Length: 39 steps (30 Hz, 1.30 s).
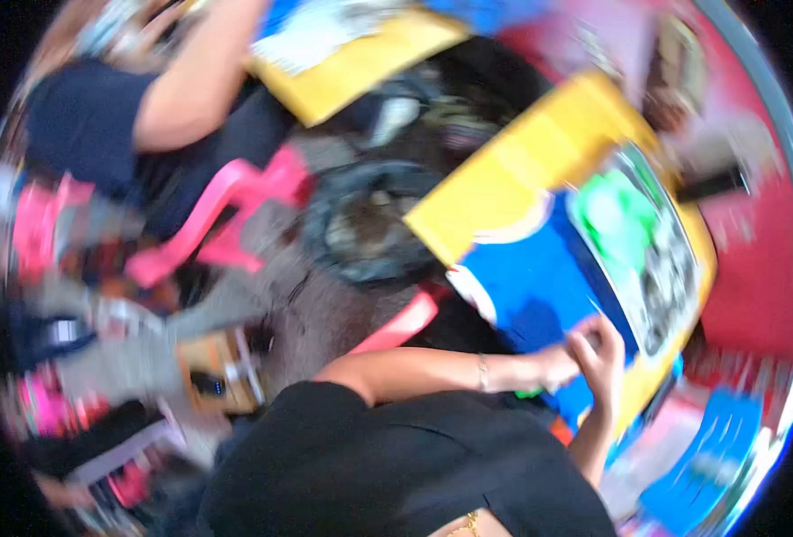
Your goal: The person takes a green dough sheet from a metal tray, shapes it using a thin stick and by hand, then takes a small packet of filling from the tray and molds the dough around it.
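My left hand (555, 367), with a thin bracelet at its wrist, reaches across in front of my body. It meets my right hand (601, 351) above a blue cloth (526, 277) with a pale edge, spread over a yellow table (495, 192). Both hands look closed, fingers curled against each other; anything between them is too small and blurred to make out. Just beyond them lies a metal tray (636, 315), holding a bright green crumpled bag or cloth (616, 215) and many small greyish pieces (669, 286).
A bin lined with a dark bag (325, 242) stands on the floor left of the table. Pink plastic stools (204, 210) are near it. Another person's arm (195, 85) is by a second yellow table (325, 94). A blue plastic item (710, 456) lies at right.
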### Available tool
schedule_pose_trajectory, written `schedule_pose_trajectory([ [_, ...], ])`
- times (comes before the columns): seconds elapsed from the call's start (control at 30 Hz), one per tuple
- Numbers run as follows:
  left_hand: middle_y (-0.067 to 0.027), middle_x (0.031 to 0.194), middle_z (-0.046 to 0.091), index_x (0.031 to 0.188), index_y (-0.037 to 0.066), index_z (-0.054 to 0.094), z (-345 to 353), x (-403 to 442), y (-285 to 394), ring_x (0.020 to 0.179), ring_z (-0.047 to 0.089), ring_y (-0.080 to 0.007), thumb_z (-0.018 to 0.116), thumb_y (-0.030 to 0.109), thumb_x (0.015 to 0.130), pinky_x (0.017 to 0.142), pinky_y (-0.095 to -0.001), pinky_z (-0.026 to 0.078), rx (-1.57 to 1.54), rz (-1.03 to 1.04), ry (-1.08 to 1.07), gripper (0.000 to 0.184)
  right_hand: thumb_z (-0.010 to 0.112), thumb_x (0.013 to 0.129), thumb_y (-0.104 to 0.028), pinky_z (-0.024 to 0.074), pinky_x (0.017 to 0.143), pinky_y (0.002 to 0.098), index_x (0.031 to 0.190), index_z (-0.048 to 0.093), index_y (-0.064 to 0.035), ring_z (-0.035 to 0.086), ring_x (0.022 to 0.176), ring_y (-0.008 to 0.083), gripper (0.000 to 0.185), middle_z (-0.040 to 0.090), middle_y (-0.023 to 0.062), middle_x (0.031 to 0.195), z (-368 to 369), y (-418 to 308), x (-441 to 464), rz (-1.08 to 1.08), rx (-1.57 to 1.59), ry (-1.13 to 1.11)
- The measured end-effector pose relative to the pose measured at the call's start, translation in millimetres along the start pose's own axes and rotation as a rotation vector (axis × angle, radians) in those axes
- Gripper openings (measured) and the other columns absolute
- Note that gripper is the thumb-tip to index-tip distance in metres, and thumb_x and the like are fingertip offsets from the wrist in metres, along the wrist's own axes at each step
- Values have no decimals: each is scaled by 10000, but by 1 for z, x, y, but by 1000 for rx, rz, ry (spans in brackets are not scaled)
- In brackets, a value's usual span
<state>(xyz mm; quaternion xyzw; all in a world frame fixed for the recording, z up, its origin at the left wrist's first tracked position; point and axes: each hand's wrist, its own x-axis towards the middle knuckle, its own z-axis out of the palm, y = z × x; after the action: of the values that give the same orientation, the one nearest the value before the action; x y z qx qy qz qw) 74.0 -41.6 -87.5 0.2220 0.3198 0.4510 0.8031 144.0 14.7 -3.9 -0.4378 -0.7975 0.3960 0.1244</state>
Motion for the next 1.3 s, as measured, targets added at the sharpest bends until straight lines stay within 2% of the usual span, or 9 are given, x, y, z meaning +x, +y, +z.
schedule_pose_trajectory([
  [0.1, 66, 587, 410, 802, 156, 504, 1, -7, 3, 464, 363, -44, 497, 237, 878, 375, -226, 248, -5, -156, 67, 111, 633, 771, -137, 453, 691, 296, 893, 584, -8, 572, 766, 171, 185, 605, 81, 804, -8, 19, -16, 32, 156, 191],
  [0.13, 62, 575, 408, 776, 156, 485, 6, -8, 11, 460, 353, -38, 498, 246, 888, 372, -219, 236, -38, -156, 45, 144, 619, 798, -132, 455, 653, 287, 894, 585, -9, 574, 753, 165, 160, 606, 71, 800, -15, 29, -22, 77, 187, 244],
  [0.23, 57, 516, 365, 703, 157, 415, 9, -12, 28, 454, 326, -18, 493, 248, 912, 357, -204, 206, -26, -259, -39, 240, 644, 789, -87, 448, 567, 270, 891, 604, -27, 572, 674, 159, 125, 605, 70, 788, -38, 42, -43, 118, -55, 468],
  [0.37, 41, 487, 308, 598, 147, 313, 12, -10, 21, 459, 294, -55, 455, 285, 933, 416, -219, 208, -11, -236, -38, 389, 656, 754, -43, 475, 590, 302, 900, 614, -43, 593, 669, 206, 152, 620, 90, 814, -43, 72, -62, 76, -190, 596],
  [0.53, 33, 468, 282, 588, 151, 294, 20, -14, 28, 463, 289, -77, 452, 258, 932, 447, -239, 213, -18, -247, -3, 393, 635, 728, -44, 489, 705, 337, 915, 633, -95, 591, 819, 258, 193, 623, 74, 873, -35, 79, -59, -43, -365, 575],
  [0.77, 30, 464, 277, 583, 154, 301, 21, -16, 32, 467, 280, -94, 473, 252, 922, 465, -245, 219, -48, -215, 47, 393, 589, 695, -45, 498, 682, 337, 885, 605, -76, 591, 812, 263, 193, 600, 65, 861, -16, 72, -3, -358, -422, 567],
  [0.9, 33, 459, 269, 568, 155, 304, 16, -25, 32, 479, 281, -96, 437, 283, 932, 464, -248, 221, 1, -181, 94, 408, 578, 705, -143, 508, 558, 336, 797, 528, -90, 621, 785, 248, 117, 537, 80, 738, -7, 65, 16, -303, -678, 352],
  [1.0, 38, 451, 261, 573, 169, 309, 13, -29, 36, 473, 278, -101, 435, 277, 928, 449, -252, 222, -15, -185, 93, 392, 566, 746, -140, 483, 467, 347, 823, 548, -79, 632, 632, 226, 100, 565, 112, 763, -2, 64, 23, -304, -726, 319],
  [1.3, 30, 442, 265, 565, 175, 298, 13, -25, 38, 471, 278, -107, 468, 279, 911, 448, -254, 232, -33, -120, 132, 399, 607, 711, -131, 491, 492, 344, 874, 537, -59, 634, 641, 245, 191, 568, 117, 762, -7, 67, 21, -252, -684, 271],
])
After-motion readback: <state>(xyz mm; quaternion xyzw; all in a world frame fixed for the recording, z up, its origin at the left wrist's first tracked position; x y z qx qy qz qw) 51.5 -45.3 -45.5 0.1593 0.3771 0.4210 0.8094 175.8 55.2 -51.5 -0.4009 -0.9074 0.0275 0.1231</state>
